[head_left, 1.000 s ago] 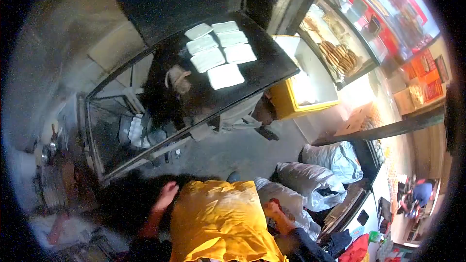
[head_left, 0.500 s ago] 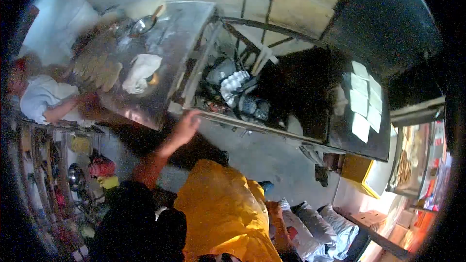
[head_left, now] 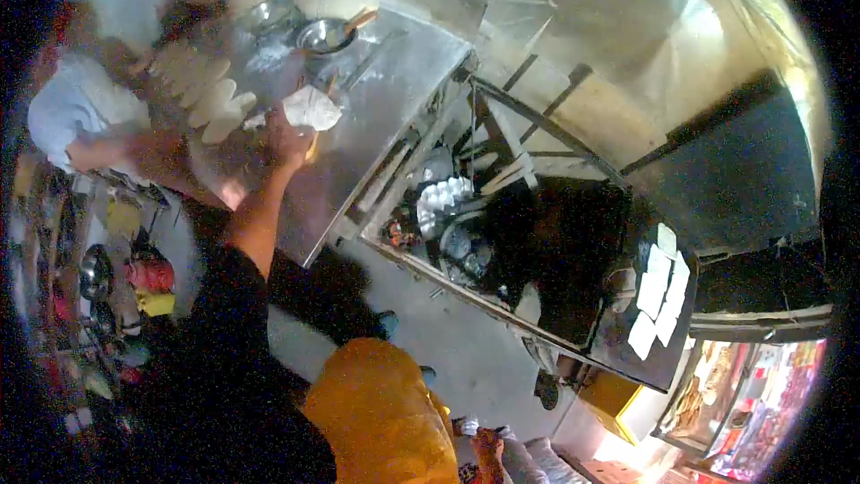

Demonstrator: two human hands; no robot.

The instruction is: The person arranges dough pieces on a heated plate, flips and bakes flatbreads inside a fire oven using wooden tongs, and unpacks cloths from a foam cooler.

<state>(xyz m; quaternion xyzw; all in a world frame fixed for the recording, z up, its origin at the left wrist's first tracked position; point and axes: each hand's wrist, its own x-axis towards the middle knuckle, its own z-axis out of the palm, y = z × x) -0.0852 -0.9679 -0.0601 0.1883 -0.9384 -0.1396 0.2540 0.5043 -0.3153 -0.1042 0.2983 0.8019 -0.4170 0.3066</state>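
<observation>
Yellow-sided box [head_left: 612,401], red bundle [head_left: 150,275] above yellow bundle [head_left: 155,303], grey floor [head_left: 466,336]

Ahead of you, left, stood surface [head_left: 408,58]. Toward its far side sat bowl [head_left: 324,36]; nearer you lay cloth [head_left: 313,109], your left hand [head_left: 288,143] at its edge. Left of cloth, flat pieces [head_left: 215,109] lay in cluster. Another person [head_left: 81,116] was left of surface. Right of it, open frame [head_left: 479,300] had molded tray [head_left: 443,202] inside. Farther right, second surface [head_left: 614,338] bore sheets [head_left: 658,291] in two rows, box [head_left: 611,405] just beside its near end.
</observation>
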